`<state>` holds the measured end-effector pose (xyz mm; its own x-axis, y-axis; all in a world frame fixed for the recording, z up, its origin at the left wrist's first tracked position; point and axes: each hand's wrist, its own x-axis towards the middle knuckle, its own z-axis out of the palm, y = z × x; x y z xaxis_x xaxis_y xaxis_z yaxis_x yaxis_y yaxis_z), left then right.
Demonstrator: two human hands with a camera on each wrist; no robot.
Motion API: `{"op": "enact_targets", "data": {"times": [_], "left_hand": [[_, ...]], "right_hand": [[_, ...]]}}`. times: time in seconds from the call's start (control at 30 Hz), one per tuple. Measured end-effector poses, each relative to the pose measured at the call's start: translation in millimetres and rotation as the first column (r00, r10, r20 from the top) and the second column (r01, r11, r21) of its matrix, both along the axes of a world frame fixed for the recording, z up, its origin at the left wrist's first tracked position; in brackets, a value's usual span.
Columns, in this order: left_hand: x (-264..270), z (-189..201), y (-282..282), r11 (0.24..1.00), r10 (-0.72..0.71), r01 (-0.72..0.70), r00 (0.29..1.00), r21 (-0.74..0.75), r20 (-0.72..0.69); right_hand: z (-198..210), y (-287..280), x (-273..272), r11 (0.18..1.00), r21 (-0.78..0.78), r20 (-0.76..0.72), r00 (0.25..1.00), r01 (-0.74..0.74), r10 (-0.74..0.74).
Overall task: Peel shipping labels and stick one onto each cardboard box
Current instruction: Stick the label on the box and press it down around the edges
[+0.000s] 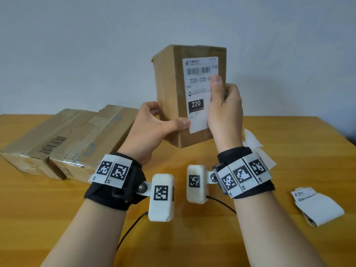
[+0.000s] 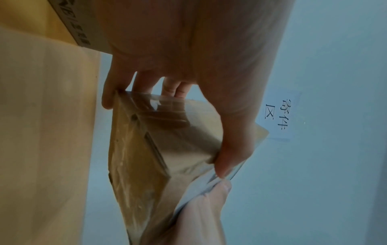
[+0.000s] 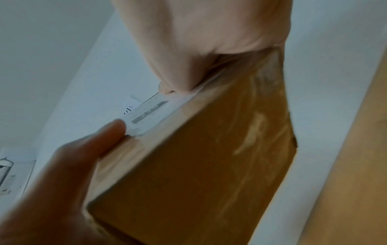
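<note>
Box status: we hold one small brown cardboard box [image 1: 173, 89] upright in the air above the yellow wooden table [image 1: 192, 237], flaps closed, so we cannot tell what is inside. A white shipping label with barcode and black "220" block [image 1: 198, 87] sits on the face toward us.

Our left hand [image 1: 154, 130] grips the box's lower left part, thumb across the front touching the label's bottom edge, fingers wrapped round the far side. Our right hand [image 1: 224, 105] clasps the right edge, thumb pressed flat on the label, fingers curled behind the box. From the left wrist view, clear tape covers the box's underside.

Count: three cardboard boxes in view. Two larger flat brown cardboard boxes [image 1: 63, 139] lie side by side, touching, on the table's left; one carries a printed barcode, and both are closed. One folded stack of white labels on backing paper [image 1: 317, 205] lies on the right of the table, well apart from the boxes. Another scrap of white backing paper [image 1: 254, 143] shows just behind our right wrist.
</note>
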<state>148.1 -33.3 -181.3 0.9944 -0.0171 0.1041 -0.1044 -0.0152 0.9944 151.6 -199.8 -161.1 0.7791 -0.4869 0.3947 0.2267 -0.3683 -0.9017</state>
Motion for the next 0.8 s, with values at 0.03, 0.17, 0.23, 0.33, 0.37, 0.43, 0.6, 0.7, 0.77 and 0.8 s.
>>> {"op": "enact_targets", "data": {"times": [0.03, 0.17, 0.23, 0.33, 0.37, 0.43, 0.6, 0.7, 0.77, 0.8], "left_hand": [[1, 0, 1, 1.0, 0.008, -0.008, 1.0, -0.024, -0.001], [4, 1, 6, 0.996, 0.019, -0.021, 1.0, -0.088, -0.015], [4, 1, 6, 0.995, 0.006, -0.009, 1.0, -0.1, -0.03], [3, 0, 7, 0.996, -0.025, 0.02, 0.998, -0.092, -0.054], [4, 0, 8, 0.996, -0.039, 0.033, 0.997, -0.084, -0.07], [3, 0, 12, 0.995, -0.082, 0.074, 0.99, -0.065, -0.114], [0, 4, 15, 0.988, -0.15, 0.139, 0.966, -0.067, -0.21], [1, 4, 11, 0.986, -0.167, 0.152, 0.946, -0.074, -0.278], [2, 3, 12, 0.987, -0.162, 0.15, 0.932, -0.061, -0.324], [2, 3, 13, 0.986, -0.167, 0.158, 0.925, -0.056, -0.342]], "right_hand": [[-2, 0, 2, 1.0, -0.005, -0.015, 1.0, -0.007, 0.007], [-9, 0, 6, 0.999, -0.016, -0.049, 0.998, -0.036, 0.035], [-10, 0, 6, 1.0, -0.026, -0.031, 0.999, -0.017, 0.016], [-13, 0, 8, 0.999, -0.05, -0.007, 1.0, 0.016, -0.016], [-14, -1, 9, 0.999, -0.05, -0.011, 1.0, 0.02, -0.02], [-14, -1, 11, 0.999, -0.037, -0.04, 0.999, 0.0, -0.001], [-13, -6, 11, 0.995, 0.035, -0.14, 0.985, -0.098, 0.102], [-15, -10, 11, 0.992, 0.051, -0.21, 0.97, -0.112, 0.121], [-15, -10, 10, 0.989, 0.054, -0.277, 0.949, -0.14, 0.149], [-15, -10, 8, 0.987, 0.05, -0.312, 0.937, -0.152, 0.16]]}}
